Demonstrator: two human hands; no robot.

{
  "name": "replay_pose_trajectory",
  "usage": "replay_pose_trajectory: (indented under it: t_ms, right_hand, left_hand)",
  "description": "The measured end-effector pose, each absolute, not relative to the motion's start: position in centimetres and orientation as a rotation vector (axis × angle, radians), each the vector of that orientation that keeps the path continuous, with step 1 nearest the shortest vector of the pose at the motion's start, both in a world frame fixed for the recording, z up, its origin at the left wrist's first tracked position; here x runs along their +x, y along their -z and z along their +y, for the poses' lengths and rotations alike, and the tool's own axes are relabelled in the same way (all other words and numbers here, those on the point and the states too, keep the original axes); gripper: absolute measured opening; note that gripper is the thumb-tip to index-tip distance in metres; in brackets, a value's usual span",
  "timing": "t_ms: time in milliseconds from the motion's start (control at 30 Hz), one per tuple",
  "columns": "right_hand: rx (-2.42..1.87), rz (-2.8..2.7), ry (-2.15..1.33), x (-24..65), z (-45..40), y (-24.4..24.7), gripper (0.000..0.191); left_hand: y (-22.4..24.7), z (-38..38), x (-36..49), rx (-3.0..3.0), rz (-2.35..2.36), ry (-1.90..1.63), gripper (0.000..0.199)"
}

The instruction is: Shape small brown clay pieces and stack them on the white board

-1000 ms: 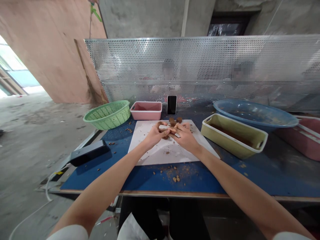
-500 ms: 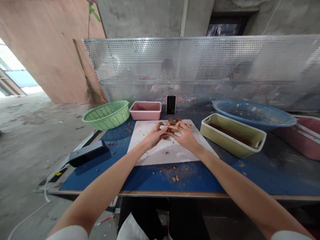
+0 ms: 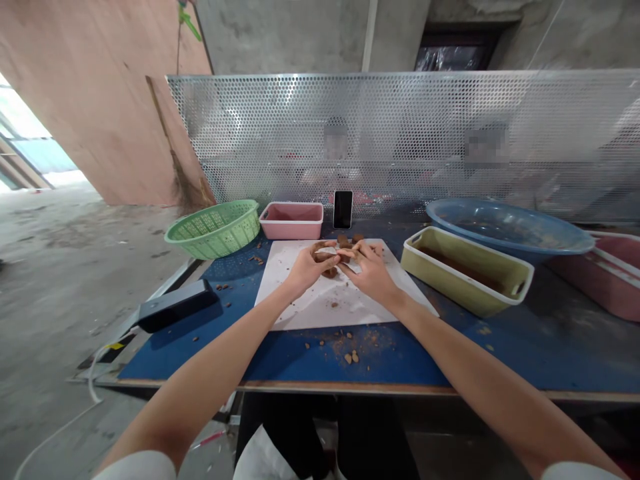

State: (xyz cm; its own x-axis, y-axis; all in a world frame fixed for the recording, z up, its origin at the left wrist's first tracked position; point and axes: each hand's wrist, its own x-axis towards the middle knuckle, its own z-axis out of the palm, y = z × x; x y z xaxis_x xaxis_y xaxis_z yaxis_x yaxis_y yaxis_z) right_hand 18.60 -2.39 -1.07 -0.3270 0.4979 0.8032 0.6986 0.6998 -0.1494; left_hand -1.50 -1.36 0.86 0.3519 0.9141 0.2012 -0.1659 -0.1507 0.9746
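Over the middle of a white board (image 3: 320, 313), my left hand (image 3: 311, 267) and my right hand (image 3: 367, 267) meet at the fingertips. The fingers of both hands are curled around a small lump of brown clay (image 3: 344, 255), which they partly hide. Another brown piece (image 3: 330, 273) shows on the board just below my left fingers. Behind my hands, at the board's far edge, lie brown lumps (image 3: 357, 238). Crumbs are scattered over the board.
At the left are a green basket (image 3: 215, 230) and a dark box (image 3: 177, 307). A pink bin (image 3: 291, 229) and a phone (image 3: 343, 209) stand at the back. To the right are a yellow-green bin (image 3: 450, 280), a blue basin (image 3: 505, 230) and a pink container (image 3: 605, 280).
My left hand has shifted slightly and its fingers have changed position on the clay. More of the brown piece beneath now shows. My right hand has barely moved.
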Motion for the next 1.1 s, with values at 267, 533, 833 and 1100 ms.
replay_pose_trajectory:
  t_ms: [267, 533, 833, 1100]
  right_hand:
    - [-0.931, -2.036, 0.303, 18.4, -2.5, 0.9, 0.030]
    - [-0.940, -2.049, 0.269, 18.3, -2.6, 1.1, 0.032]
    - [-0.943, -1.987, 0.229, 18.2, -2.4, 1.1, 0.027]
    - [-0.928, -1.978, 0.207, 18.0, -2.6, 1.2, 0.023]
  left_hand:
    - [-0.7, -1.5, -1.1, 1.375, 0.794, -1.109, 0.066]
    - [0.5, -1.1, -0.6, 1.187, 0.703, -1.149, 0.063]
    - [-0.7, -1.8, -0.7, 1.107, 0.621, -1.066, 0.050]
    - [-0.6, -1.8, -0.9, 1.051, 0.610, -1.082, 0.050]
